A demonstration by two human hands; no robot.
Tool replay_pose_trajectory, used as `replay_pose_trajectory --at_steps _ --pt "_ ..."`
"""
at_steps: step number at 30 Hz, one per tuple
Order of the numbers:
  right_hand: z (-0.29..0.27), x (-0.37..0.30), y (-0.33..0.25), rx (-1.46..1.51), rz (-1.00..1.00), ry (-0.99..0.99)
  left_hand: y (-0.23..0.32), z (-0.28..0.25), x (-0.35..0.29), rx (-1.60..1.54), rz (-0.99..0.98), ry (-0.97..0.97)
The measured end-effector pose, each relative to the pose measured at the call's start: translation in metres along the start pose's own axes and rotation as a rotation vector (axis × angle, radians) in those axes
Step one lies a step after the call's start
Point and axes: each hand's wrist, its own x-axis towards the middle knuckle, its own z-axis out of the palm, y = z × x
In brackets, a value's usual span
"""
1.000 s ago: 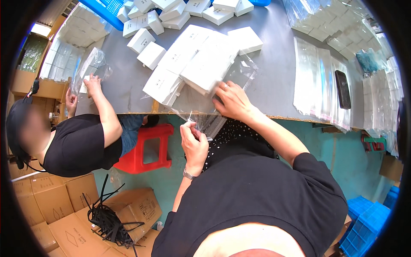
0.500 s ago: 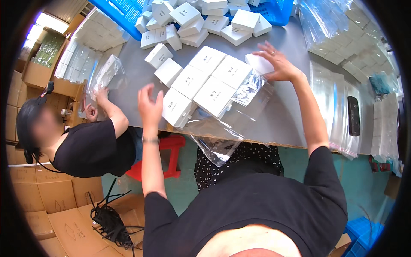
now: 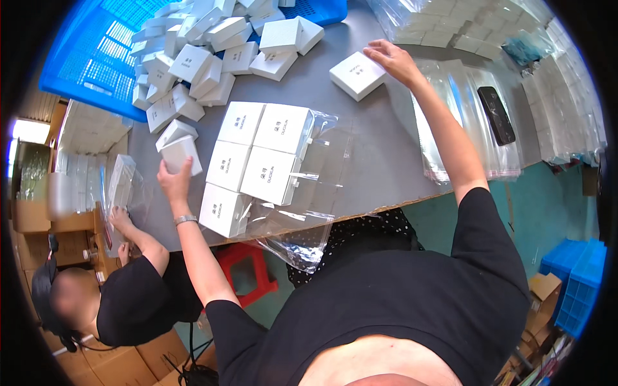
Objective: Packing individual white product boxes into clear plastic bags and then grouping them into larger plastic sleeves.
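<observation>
Fingers and thumb of my left hand (image 3: 174,183) close round the near end of a small white box (image 3: 181,154) at the left of the table. My right hand (image 3: 393,59) grips the far right corner of another white box (image 3: 355,78), printed side up, apart from the others. Between my hands lies a block of several white boxes (image 3: 228,164) in two columns, the left one longer by a box. Clear plastic film (image 3: 318,186) spreads from its right side and hangs over the table's near edge.
A heap of white boxes (image 3: 215,71) spills from a blue basket (image 3: 90,77) at the far left. Flat clear bags (image 3: 444,122) and a black phone (image 3: 496,116) lie at right. Wrapped boxes stand behind. A co-worker (image 3: 138,296) sits at left, handling a bagged row.
My left hand, open before, has moved onto a loose box. My right hand has shifted its box farther from the block. The whole view has turned.
</observation>
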Motion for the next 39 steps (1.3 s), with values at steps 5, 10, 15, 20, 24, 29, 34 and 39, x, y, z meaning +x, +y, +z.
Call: replay_pose_trajectory --at_steps 5,10,15,20,24,29,34,39 --pt "0.057 -0.054 -0.026 -0.759 -0.234 -0.003 0.051 -0.022 -0.054 -0.872 -0.071 0.06" --pt "0.041 -0.086 -0.096 -0.882 -0.004 -0.282 0.126 -0.029 -0.136 -1.8 -0.127 -0.427" --pt "0.024 -0.08 -0.094 -0.922 -0.346 -0.374 0.154 -0.02 -0.178 -1.982 -0.178 -0.635" --pt "0.047 -0.047 -0.035 -0.537 -0.626 -0.47 0.169 -0.008 -0.193 -2.065 -0.139 -0.847" --pt "0.033 -0.058 -0.05 -0.637 -0.559 -0.332 0.166 -0.002 -0.211 -1.874 -0.155 -0.758" --pt "0.012 -0.092 -0.067 -0.445 -0.204 -0.244 0.189 0.017 -0.216 -1.603 -0.22 -0.489" --pt "0.032 -0.183 -0.132 0.933 -0.223 0.262 0.232 0.038 -0.23 -1.433 -0.357 -0.288" --pt "0.058 -0.235 -0.154 -0.012 -0.568 0.319 0.263 0.066 -0.248 -1.556 -0.324 -0.221"
